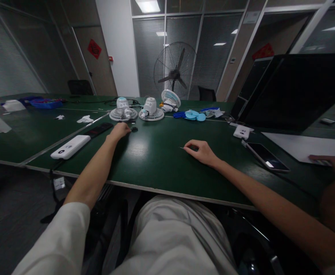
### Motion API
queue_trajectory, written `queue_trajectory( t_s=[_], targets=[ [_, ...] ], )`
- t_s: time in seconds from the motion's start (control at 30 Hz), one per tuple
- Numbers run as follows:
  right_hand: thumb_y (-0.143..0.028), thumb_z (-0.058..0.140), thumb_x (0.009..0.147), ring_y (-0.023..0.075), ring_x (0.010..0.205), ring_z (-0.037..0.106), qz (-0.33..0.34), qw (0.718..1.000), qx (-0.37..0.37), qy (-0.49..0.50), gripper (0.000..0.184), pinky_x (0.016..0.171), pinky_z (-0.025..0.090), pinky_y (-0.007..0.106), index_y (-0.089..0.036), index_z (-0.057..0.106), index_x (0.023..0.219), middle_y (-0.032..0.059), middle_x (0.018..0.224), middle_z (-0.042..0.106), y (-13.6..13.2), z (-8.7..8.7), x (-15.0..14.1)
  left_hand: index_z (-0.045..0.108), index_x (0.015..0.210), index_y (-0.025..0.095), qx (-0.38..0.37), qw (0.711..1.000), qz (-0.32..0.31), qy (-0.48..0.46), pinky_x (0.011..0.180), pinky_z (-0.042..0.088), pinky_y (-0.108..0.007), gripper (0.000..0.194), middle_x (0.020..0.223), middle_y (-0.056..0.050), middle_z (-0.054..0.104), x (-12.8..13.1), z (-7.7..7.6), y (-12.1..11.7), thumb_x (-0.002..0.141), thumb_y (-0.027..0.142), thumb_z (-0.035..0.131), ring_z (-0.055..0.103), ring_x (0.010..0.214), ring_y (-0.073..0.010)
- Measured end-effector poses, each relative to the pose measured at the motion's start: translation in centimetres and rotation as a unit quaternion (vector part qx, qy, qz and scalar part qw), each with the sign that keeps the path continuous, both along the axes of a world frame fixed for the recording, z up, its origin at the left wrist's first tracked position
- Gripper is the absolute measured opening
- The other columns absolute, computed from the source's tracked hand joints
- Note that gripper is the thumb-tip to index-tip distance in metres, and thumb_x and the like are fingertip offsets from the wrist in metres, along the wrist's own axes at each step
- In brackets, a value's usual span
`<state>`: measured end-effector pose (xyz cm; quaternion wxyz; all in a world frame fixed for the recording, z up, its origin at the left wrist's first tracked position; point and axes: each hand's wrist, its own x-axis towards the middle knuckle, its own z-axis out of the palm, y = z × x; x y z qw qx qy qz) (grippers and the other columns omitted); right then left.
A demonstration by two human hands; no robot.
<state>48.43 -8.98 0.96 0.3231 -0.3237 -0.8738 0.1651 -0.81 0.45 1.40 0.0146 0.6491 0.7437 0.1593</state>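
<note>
My left hand [119, 131] reaches across the green table, fingers closed together at the edge of a small black piece [134, 129]. Too small to make out is what that piece is. Nearer the middle, my right hand [201, 151] pinches a thin, needle-like metal piece [181, 148] between thumb and forefinger, its tip pointing left. Just beyond my left hand, two small white fans [123, 110] [151, 110] lie face down. A third white fan [170, 100] leans behind them, tilted up.
Left of my left arm lie a white handheld device [70, 147] and a dark strip [100, 130]. Blue gloves and light-blue pads [195, 115] sit behind. On the right are a phone [266, 156], a small white box [242, 132], a black monitor [296, 91] and another person's hand [332, 164].
</note>
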Motion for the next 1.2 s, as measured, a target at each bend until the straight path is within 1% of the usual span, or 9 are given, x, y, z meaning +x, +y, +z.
queue_trajectory(
  t_s=[0.17,0.27,0.33,0.53,0.73,0.83,0.93,1.03,1.2],
  targets=[
    [-0.044,0.065,0.101,0.0256,0.091,0.072,-0.002,1.0,0.0,0.001,0.025,0.081,0.057,0.04,-0.022,0.077,0.104,0.0077,0.103,0.078,0.0,-0.1,0.0,0.082,0.101,0.018,0.055,0.998,0.035,0.011,0.088,0.052,-0.03,0.018,0.105,-0.013,0.077,0.9,0.7,-1.0,0.092,0.03,0.071,0.071,0.103,-0.0291],
    [-0.044,0.065,0.1,0.0259,0.092,0.072,-0.003,1.0,-0.006,0.001,0.025,0.082,0.058,0.041,-0.022,0.077,0.104,0.008,0.105,0.078,0.0,0.0,0.0,0.079,0.11,0.018,0.105,0.994,0.033,-0.013,0.089,0.051,-0.03,0.026,0.11,-0.012,0.077,2.0,0.9,-1.0,0.097,0.035,0.065,0.069,0.104,-0.027],
    [-0.044,0.066,0.1,0.0258,0.092,0.072,-0.001,1.0,-0.01,0.0,0.025,0.083,0.058,0.041,-0.022,0.077,0.104,0.0079,0.105,0.078,0.0,0.0,0.1,0.079,0.112,0.018,0.122,0.992,0.024,-0.018,0.091,0.05,-0.03,0.027,0.112,-0.012,0.077,2.7,0.6,-0.9,0.098,0.036,0.064,0.068,0.104,-0.0263],
    [-0.043,0.066,0.1,0.025,0.091,0.072,0.0,1.0,-0.006,0.004,0.023,0.081,0.057,0.04,-0.023,0.077,0.103,0.0069,0.103,0.078,0.4,-0.5,0.1,0.08,0.11,0.017,0.1,0.994,0.014,-0.034,0.092,0.049,-0.031,0.025,0.113,-0.014,0.077,3.6,-0.5,-0.7,0.098,0.033,0.064,0.068,0.106,-0.0279],
    [-0.042,0.066,0.1,0.0246,0.09,0.073,-0.002,1.0,0.001,0.001,0.022,0.08,0.056,0.039,-0.022,0.077,0.102,0.0062,0.103,0.078,0.4,-0.5,0.0,0.08,0.111,0.019,0.104,0.993,0.027,-0.041,0.091,0.05,-0.03,0.026,0.114,-0.012,0.077,3.8,-0.3,-0.9,0.096,0.036,0.066,0.069,0.106,-0.0271],
    [-0.041,0.066,0.1,0.0246,0.091,0.072,0.001,1.0,-0.003,0.002,0.022,0.081,0.057,0.039,-0.023,0.077,0.104,0.0063,0.104,0.078,0.4,-0.5,0.1,0.081,0.109,0.019,0.103,0.994,0.02,-0.041,0.091,0.05,-0.03,0.026,0.113,-0.011,0.078,3.9,-0.3,-0.7,0.095,0.035,0.068,0.069,0.105,-0.0274],
    [-0.041,0.066,0.1,0.0248,0.093,0.072,0.005,1.0,-0.009,-0.001,0.022,0.081,0.057,0.04,-0.023,0.076,0.106,0.0062,0.105,0.078,0.6,-0.6,0.2,0.082,0.109,0.019,0.097,0.994,0.014,-0.052,0.09,0.051,-0.029,0.025,0.112,-0.011,0.078,3.6,-0.6,-0.3,0.093,0.035,0.07,0.07,0.104,-0.0265],
    [-0.041,0.066,0.101,0.025,0.094,0.072,0.006,1.0,-0.014,-0.004,0.022,0.082,0.057,0.04,-0.022,0.076,0.106,0.0064,0.106,0.078,0.7,-0.7,0.3,0.082,0.108,0.019,0.096,0.993,0.024,-0.071,0.091,0.051,-0.029,0.026,0.11,-0.011,0.078,3.0,-0.8,0.2,0.091,0.036,0.072,0.07,0.104,-0.0259],
    [-0.042,0.066,0.1,0.0251,0.093,0.072,0.005,1.0,-0.015,-0.003,0.022,0.082,0.057,0.04,-0.023,0.076,0.106,0.0065,0.105,0.078,0.6,-0.6,0.3,0.083,0.103,0.018,0.107,0.987,0.069,-0.102,0.093,0.052,-0.032,0.023,0.108,-0.012,0.079,1.3,-1.1,0.6,0.087,0.033,0.076,0.071,0.106,-0.0285]
  ],
)
